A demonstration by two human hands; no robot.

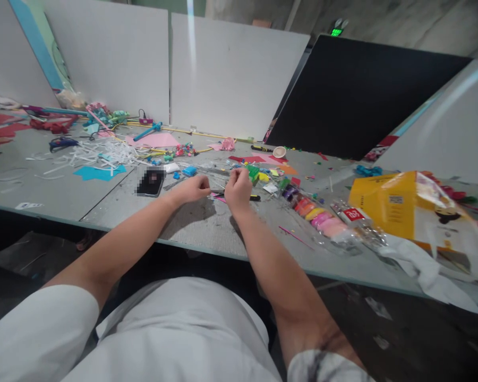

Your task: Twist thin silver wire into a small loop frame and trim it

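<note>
Over the table, my left hand (194, 190) is closed, its fingers curled toward the right. My right hand (239, 189) is closed in a loose fist beside it, a small gap between the two. Something thin and dark shows in that gap, but whether either hand holds it I cannot tell. A black and yellow utility knife (255, 198) lies by my right hand, partly hidden by it. A dark phone (151, 182) rests left of my left hand. Small blue clay packets (189, 171) lie just beyond, and a green packet (253, 173) sits behind my right hand.
To the right lie a pack of coloured clay (318, 215), a clear bottle with a red label (354, 215) and a yellow bag (384, 204). White paper strips (103, 153) spread at the left. White panels (235, 69) and a black panel (362, 95) stand behind the table (207, 228).
</note>
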